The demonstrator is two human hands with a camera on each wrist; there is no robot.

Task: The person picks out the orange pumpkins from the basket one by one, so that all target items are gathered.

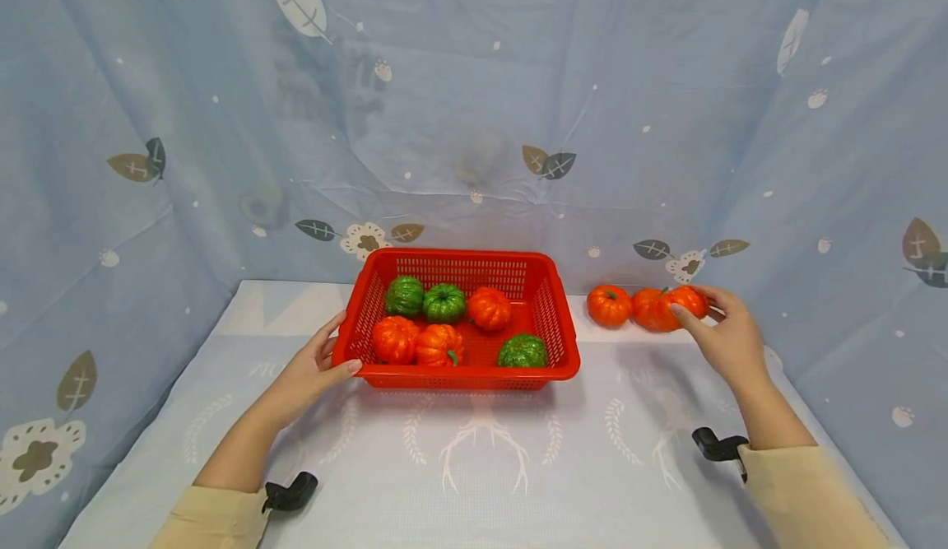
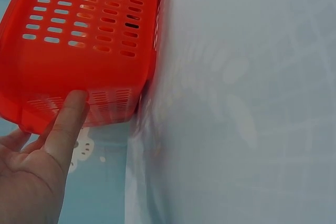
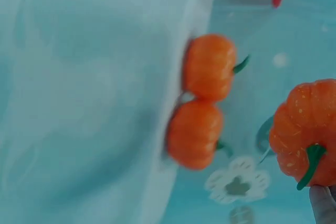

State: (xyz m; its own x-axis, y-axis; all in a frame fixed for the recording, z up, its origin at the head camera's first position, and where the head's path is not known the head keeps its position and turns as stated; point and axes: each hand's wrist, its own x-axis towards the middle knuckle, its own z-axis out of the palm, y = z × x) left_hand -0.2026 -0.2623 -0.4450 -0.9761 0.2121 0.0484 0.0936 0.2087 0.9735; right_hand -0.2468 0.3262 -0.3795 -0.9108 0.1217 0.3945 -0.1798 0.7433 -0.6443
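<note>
My left hand [image 1: 307,376] grips the left front corner of a red plastic basket [image 1: 459,378]. The left wrist view has its fingers [image 2: 68,124] against the basket's wall and rim. Inside lie three green pumpkins, one [image 1: 522,351] near the front right, and three orange ones, one [image 1: 490,309] near the middle. At the right, my right hand [image 1: 729,339] holds a small orange pumpkin [image 3: 304,135] with a green stem, raised above the table. Just left of it two more orange pumpkins rest on the table, one [image 1: 609,306] nearer the basket and one [image 3: 194,135] partly hidden in the head view.
A white patterned cloth covers the table [image 1: 481,467]. Behind it and at both sides hangs a blue curtain [image 1: 459,104] with leaf and flower prints. Each wrist wears a black camera mount, the left one [image 1: 291,493] and the right one [image 1: 718,445].
</note>
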